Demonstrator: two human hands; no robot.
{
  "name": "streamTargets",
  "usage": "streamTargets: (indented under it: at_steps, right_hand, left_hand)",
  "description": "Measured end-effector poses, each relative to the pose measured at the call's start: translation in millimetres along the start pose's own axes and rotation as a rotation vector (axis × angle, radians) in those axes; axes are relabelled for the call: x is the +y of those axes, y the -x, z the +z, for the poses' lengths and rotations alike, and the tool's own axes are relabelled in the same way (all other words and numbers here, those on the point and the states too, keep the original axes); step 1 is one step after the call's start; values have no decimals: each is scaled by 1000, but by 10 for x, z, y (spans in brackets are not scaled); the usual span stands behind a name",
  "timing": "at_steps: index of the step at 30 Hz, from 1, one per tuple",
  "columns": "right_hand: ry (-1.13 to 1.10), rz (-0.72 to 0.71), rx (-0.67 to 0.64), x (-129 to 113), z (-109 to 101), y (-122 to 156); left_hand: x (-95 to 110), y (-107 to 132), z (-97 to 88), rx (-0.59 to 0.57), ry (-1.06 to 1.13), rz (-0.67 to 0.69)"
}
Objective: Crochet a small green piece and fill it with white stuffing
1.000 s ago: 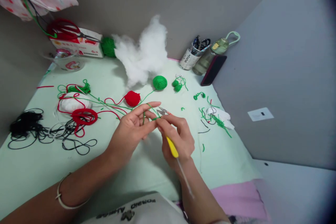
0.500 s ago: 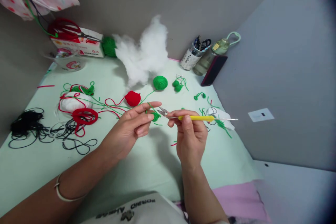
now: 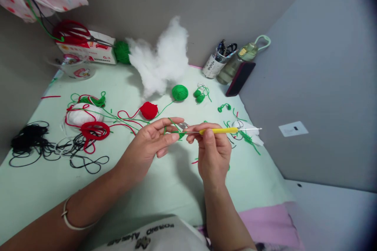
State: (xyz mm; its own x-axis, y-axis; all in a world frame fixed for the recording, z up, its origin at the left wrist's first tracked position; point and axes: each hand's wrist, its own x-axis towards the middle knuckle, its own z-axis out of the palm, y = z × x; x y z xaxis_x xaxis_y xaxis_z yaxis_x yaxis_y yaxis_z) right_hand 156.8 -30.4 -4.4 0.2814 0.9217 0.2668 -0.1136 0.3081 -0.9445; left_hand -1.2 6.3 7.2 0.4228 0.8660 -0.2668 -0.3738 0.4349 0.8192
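Note:
My right hand (image 3: pixel 213 151) grips a crochet hook (image 3: pixel 219 130) by its yellow handle, with thin metal ends sticking out on both sides. Its left end reaches the small green crochet piece (image 3: pixel 182 135) pinched between the thumb and fingers of my left hand (image 3: pixel 156 139). Green yarn loops over my left index finger, which is stretched out. Most of the crochet piece is hidden by my fingers. Just behind the fingertips lies a small metal tool (image 3: pixel 184 125), partly covered. A green yarn ball (image 3: pixel 179 93) sits beyond my hands, a strand running from it toward the left hand.
A red yarn ball (image 3: pixel 149 110), white yarn (image 3: pixel 85 114) and tangled black cord (image 3: pixel 31 137) lie to the left. White stuffing (image 3: pixel 161 60) stands at the back. A pen cup (image 3: pixel 216 62), bottle (image 3: pixel 235 64) and phone (image 3: pixel 240 79) are back right; yarn scraps (image 3: pixel 249 138) lie at right.
My left hand has shifted slightly right, its thumb now closer to the right hand. The hook has moved a little left, its tip now at the green piece under my left thumb.

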Motion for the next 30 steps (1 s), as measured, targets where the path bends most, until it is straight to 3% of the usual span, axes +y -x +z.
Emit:
streamTargets:
  at_steps: [4, 8, 11, 13, 15, 19, 21, 26, 30]
  right_hand:
    - [159, -117, -4, -33, 2, 40]
    - [481, -438, -93, 28, -6, 117]
    - [717, -611, -142, 101, -8, 161]
    - [808, -622, -120, 114, -8, 166]
    - [707, -561, -66, 85, -6, 144]
    - [256, -263, 45, -11, 13, 50]
    - [186, -190, 9, -27, 31, 14]
    - [395, -313, -67, 33, 60, 52]
    - [618, -520, -91, 63, 26, 106]
  left_hand:
    - [0, 26, 3, 58, -78, 31]
    - [-29, 68, 41, 169, -195, 127]
    - [-44, 66, 48, 135, -123, 84]
    - [-39, 42, 27, 30, -6, -39]
    - [-23, 12, -7, -51, 112, -135]
    - [15, -11, -45, -61, 182, -100]
    - [16, -1, -31, -77, 131, -75]
    - [-29, 18, 32, 19, 45, -5]
    - [-30, 4, 20, -20, 148, -127]
